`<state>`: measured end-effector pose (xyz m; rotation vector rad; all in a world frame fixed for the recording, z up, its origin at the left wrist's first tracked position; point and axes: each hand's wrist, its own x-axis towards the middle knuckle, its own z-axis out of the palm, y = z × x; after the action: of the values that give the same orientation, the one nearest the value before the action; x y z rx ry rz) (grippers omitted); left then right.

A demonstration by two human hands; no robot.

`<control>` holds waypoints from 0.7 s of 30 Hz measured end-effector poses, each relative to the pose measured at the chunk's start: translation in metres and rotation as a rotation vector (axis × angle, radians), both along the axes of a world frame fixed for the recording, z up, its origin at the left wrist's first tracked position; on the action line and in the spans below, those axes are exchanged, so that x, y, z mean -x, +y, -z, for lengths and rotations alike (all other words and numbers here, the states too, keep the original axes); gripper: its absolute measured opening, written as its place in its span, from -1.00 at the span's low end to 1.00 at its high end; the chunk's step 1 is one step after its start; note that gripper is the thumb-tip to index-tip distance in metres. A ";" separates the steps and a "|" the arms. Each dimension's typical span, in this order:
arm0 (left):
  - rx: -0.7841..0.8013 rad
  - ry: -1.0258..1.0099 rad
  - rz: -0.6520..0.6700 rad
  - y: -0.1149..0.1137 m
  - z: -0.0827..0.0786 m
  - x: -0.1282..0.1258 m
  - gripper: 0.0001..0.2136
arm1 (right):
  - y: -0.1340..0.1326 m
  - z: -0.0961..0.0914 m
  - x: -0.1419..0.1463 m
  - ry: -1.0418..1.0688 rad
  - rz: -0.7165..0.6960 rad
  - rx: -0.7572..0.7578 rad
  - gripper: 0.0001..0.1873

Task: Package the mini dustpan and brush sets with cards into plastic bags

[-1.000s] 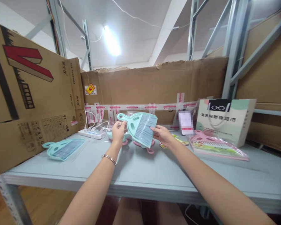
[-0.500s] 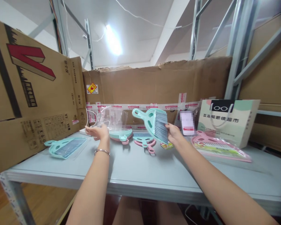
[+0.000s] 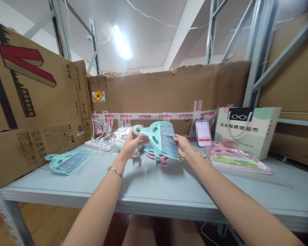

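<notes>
A mint-green hand brush and dustpan set (image 3: 156, 135), its grey bristles facing right, is held up above the grey table. My right hand (image 3: 182, 146) is closed on the bristle-side edge. At the other end, my left hand (image 3: 130, 141) has its thumb and fingers around the handle, with the fingers partly hidden. Behind the held set, a pink dustpan (image 3: 163, 161) and other mint pieces lie on the table, partly covered from view. A crumpled clear plastic bag (image 3: 118, 134) lies behind my left hand.
On the left lies a bagged mint set (image 3: 69, 162), beside a large carton (image 3: 38, 102). A white power strip (image 3: 99, 146) is behind it. To the right are a bagged pink set (image 3: 238, 160), a phone (image 3: 204, 132) and a paper bag (image 3: 246, 131).
My left hand has moved right from beside the clear bag and closed on the set's handle. The bag has sunk down onto the table. The held set has shifted slightly left.
</notes>
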<state>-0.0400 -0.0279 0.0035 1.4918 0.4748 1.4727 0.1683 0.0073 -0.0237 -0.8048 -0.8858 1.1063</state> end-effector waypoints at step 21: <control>-0.188 0.106 -0.088 -0.002 0.003 -0.012 -0.62 | -0.008 0.003 0.014 -0.457 0.263 -0.100 -0.18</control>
<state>-0.0283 -0.0303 0.0005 1.7229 0.4810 1.5466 0.1546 -0.0006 -0.0272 -1.0787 -1.1651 0.6496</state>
